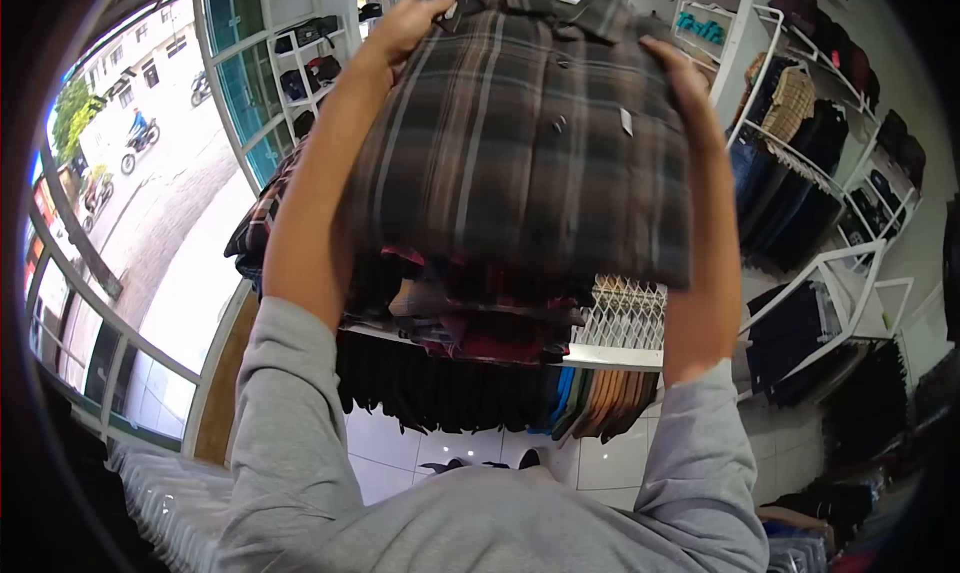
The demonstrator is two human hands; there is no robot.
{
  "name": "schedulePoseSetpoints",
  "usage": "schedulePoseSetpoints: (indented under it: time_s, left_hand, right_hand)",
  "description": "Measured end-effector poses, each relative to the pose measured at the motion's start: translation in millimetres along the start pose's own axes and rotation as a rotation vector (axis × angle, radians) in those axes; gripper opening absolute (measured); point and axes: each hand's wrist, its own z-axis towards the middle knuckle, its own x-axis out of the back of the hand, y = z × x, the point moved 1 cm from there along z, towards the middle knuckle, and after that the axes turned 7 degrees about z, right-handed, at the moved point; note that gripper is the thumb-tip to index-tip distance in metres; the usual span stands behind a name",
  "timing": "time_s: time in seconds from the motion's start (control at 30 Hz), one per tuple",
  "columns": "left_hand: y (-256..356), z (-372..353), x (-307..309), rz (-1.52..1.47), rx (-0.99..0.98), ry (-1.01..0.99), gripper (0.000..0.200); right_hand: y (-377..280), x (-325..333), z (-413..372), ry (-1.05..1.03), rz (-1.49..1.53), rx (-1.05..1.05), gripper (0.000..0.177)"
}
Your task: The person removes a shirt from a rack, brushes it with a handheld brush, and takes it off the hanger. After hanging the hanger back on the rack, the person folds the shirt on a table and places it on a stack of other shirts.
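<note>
A folded plaid shirt (520, 143), dark grey and brown with pale lines, is held up before me with its collar at the top. My left hand (412, 25) grips its upper left corner, thumb on the front near the collar. At the upper right edge my right hand (676, 65) holds the other side, its fingers mostly hidden behind the cloth. A small white tag shows on the shirt's chest. Below and behind it lies a stack of folded plaid shirts (485, 323), partly covered by the held one.
A white mesh shelf (625, 318) carries the stack, with dark garments (440, 381) and brown ones (615, 401) hanging underneath. White racks of clothes (790, 163) stand to the right. Glass doors (240, 63) and a street are at the left. Plastic-wrapped clothes (180, 503) lie at lower left.
</note>
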Motion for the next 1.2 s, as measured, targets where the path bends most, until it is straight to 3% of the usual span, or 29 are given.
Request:
schedulePoseSetpoints:
  time_s: [0.03, 0.07, 0.1, 0.13, 0.17, 0.2, 0.27, 0.3, 0.4, 0.47, 0.5, 0.6, 0.67, 0.73, 0.8, 0.83, 0.87, 0.97, 1.0, 1.1, 1.13, 1.2]
  left_hand:
    - [-41.7, 18.3, 10.2, 0.019, 0.018, -0.042, 0.047]
    - [-82.9, 28.8, 16.5, 0.033, 0.035, -0.081, 0.051]
    - [-110.4, 8.1, 7.0, 0.149, 0.08, -0.037, 0.06]
    - [-134.9, -13.7, -4.1, 0.267, 0.123, 0.009, 0.069]
    - [-174.4, -11.6, 3.6, 0.36, 0.257, -0.118, 0.078]
    - [-206.0, -14.6, 15.2, 0.454, 0.399, -0.249, 0.088]
    - [-187.9, -49.5, 7.1, 0.467, 0.421, -0.132, 0.097]
    - [-168.7, -72.2, 0.5, 0.481, 0.436, -0.011, 0.106]
    - [-99.9, -137.4, -22.9, 0.27, 0.385, 0.037, 0.107]
    - [-99.3, -150.7, -22.7, 0.205, 0.384, 0.018, 0.107]
    - [-102.6, -151.9, -22.2, 0.206, 0.3, -0.01, 0.103]
    - [-113.8, -141.6, -19.2, 0.165, 0.113, 0.009, 0.085]
    - [-61.7, -145.5, -22.2, 0.132, 0.099, 0.074, 0.076]
    - [-50.1, -150.7, -16.2, 0.084, 0.044, 0.077, 0.072]
    - [-34.0, -178.5, -17.5, 0.107, 0.053, 0.04, 0.071]
    - [-53.2, -188.5, -17.1, 0.212, -0.041, 0.067, 0.071]
    - [-69.1, -203.7, -23.2, 0.266, -0.022, 0.028, 0.072]
    - [-126.1, -215.9, -25.3, 0.379, 0.059, 0.017, 0.067]
    - [-113.8, -214.8, -25.7, 0.376, 0.064, 0.014, 0.067]
    - [-59.4, -210.3, -22.1, -0.088, 0.092, -0.003, 0.059]
    - [-61.2, -213.0, -21.7, -0.088, 0.097, -0.005, 0.059]
    - [-64.9, -219.5, -20.4, 0.193, -0.004, -0.021, 0.06]
  right_hand:
    - [36.3, -4.8, 12.5, -0.116, -0.058, 0.109, 0.04]
    - [107.2, -9.6, 32.3, -0.007, 0.018, -0.277, 0.044]
    - [113.2, -30.8, -5.9, 0.043, -0.027, -0.299, 0.047]
    - [123.1, -38.5, -30.4, -0.118, 0.148, -0.599, 0.045]
    - [143.4, -47.7, -52.0, -0.087, 0.133, -0.585, 0.047]
    - [171.9, -47.1, -59.8, -0.194, 0.227, -0.663, 0.042]
    - [177.5, -41.7, -73.0, -0.185, 0.134, -0.447, 0.046]
    - [172.3, -39.3, -79.0, -0.184, 0.135, -0.452, 0.046]
    - [148.3, -32.0, -91.5, -0.184, 0.361, -0.567, 0.055]
    - [145.5, -25.8, -101.0, -0.203, 0.006, -0.357, 0.062]
    - [103.8, -37.7, -123.2, -0.14, 0.026, -0.344, 0.062]
    - [82.5, -40.1, -120.5, -0.164, -0.063, -0.211, 0.057]
    - [63.9, -34.0, -104.4, -0.199, -0.003, -0.115, 0.057]
    - [42.2, -39.7, -117.4, -0.161, 0.129, -0.07, 0.059]
    - [52.1, -41.2, -141.6, -0.132, 0.124, -0.134, 0.061]
    - [57.1, -42.4, -156.6, -0.107, 0.12, -0.19, 0.063]
    - [58.9, -48.5, -172.5, -0.119, -0.093, -0.2, 0.069]
    - [95.9, -48.8, -188.1, -0.109, 0.008, -0.344, 0.07]
    - [88.4, -50.0, -187.2, -0.109, 0.006, -0.35, 0.07]
    - [45.8, -48.8, -183.4, -0.049, 0.242, -0.24, 0.076]
    - [44.7, -48.7, -186.6, -0.047, 0.242, -0.245, 0.076]
    - [41.1, -48.9, -193.2, -0.043, 0.096, -0.219, 0.078]
